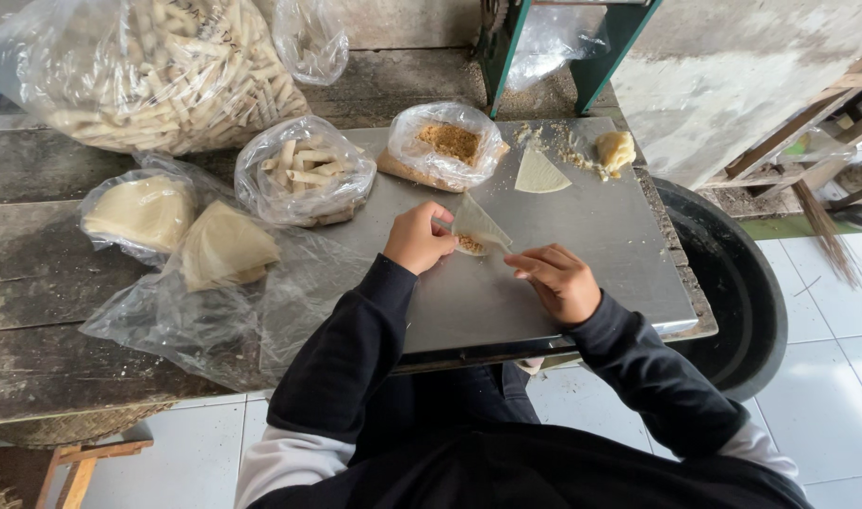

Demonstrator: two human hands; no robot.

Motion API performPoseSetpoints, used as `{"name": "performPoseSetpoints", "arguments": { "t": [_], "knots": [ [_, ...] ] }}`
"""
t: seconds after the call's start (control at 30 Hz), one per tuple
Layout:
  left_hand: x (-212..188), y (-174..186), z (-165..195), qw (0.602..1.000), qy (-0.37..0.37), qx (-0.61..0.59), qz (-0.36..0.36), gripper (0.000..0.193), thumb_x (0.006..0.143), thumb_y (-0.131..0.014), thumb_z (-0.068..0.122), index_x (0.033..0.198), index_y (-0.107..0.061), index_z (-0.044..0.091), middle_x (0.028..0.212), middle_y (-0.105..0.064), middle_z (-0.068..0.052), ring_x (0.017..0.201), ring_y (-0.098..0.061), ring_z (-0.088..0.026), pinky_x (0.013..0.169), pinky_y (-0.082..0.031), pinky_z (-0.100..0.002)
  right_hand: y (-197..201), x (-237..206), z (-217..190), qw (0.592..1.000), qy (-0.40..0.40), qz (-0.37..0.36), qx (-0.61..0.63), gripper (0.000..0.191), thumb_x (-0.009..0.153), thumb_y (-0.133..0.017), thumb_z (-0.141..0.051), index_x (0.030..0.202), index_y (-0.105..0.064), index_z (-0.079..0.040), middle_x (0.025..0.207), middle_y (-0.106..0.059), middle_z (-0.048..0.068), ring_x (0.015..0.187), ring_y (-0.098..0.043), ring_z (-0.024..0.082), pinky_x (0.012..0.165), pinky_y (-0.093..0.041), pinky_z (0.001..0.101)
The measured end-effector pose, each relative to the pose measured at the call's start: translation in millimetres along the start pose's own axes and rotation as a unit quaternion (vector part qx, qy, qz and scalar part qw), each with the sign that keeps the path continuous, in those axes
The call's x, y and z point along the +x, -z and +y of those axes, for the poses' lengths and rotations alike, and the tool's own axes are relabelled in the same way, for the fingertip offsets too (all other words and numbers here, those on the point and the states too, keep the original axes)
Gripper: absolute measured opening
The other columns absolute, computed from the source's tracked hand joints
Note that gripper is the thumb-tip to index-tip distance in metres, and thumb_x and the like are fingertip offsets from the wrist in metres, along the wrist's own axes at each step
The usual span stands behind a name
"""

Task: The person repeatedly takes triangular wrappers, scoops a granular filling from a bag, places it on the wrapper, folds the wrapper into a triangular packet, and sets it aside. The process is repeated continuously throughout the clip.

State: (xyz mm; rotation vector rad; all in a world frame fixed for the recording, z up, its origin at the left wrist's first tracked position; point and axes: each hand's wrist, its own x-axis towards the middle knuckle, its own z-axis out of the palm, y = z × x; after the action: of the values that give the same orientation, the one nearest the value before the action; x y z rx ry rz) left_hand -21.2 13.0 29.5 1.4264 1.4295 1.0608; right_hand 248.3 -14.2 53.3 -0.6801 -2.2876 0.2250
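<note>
Centre of frame: left hand (pixel 418 238) pinches the near-left corner of a thin wrapper (pixel 478 226) w/ crumbly filling (pixel 470 244) on it, wrapper lying on the metal desk (pixel 582 236), its long axis running up-left to down-right. Right hand (pixel 558 280) sits just right of it, fingers (pixel 535 261) half-curled, grasping nothing, tips pointing at the wrapper's lower-right edge. Left hand is nearer; spare wrapper (pixel 540 173) and bag of filling (pixel 447 144) lie toward upper centre.

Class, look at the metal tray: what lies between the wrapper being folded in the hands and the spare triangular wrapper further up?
In the head view, only bare metal tray lies between the folded wrapper and the spare wrapper.
</note>
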Motion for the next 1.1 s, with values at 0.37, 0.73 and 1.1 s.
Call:
{"name": "performPoseSetpoints", "arguments": {
  "t": [0.37,0.73,1.1],
  "knots": [
    [9.4,-8.8,-18.8,0.995,-0.065,0.067,0.032,0.025,0.085,-0.08,0.018,0.102,-0.07,0.004,0.081,-0.074,-0.01,0.066,-0.074,-0.017,0.059,-0.058,-0.031,-4.7,71.1,19.0,0.985,-0.061,0.16,0.014,0.017,0.106,-0.06,-0.002,0.119,-0.071,0.002,0.099,-0.071,0.016,0.089,-0.071,0.028,0.08,-0.055,0.0353],
    [10.1,-21.6,-26.1,0.984,-0.158,0.065,0.045,0.025,0.08,-0.076,0.011,0.103,-0.067,0.004,0.087,-0.077,-0.009,0.078,-0.077,-0.02,0.071,-0.06,-0.032,-35.6,96.8,61.4,0.971,-0.237,0.03,-0.015,0.029,0.093,-0.077,-0.023,0.104,-0.064,0.0,0.088,-0.065,0.017,0.078,-0.065,0.029,0.072,-0.052,0.0407],
    [-7.8,-17.1,3.7,0.968,-0.209,0.137,0.025,0.008,0.082,-0.075,0.012,0.085,-0.07,0.007,0.082,-0.075,-0.008,0.076,-0.074,-0.024,0.069,-0.057,-0.035,-37.7,33.3,81.3,0.962,-0.222,-0.154,-0.035,0.027,0.085,-0.076,-0.029,0.089,-0.066,-0.004,0.092,-0.066,0.015,0.087,-0.067,0.033,0.078,-0.052,0.0412]
  ]
}}
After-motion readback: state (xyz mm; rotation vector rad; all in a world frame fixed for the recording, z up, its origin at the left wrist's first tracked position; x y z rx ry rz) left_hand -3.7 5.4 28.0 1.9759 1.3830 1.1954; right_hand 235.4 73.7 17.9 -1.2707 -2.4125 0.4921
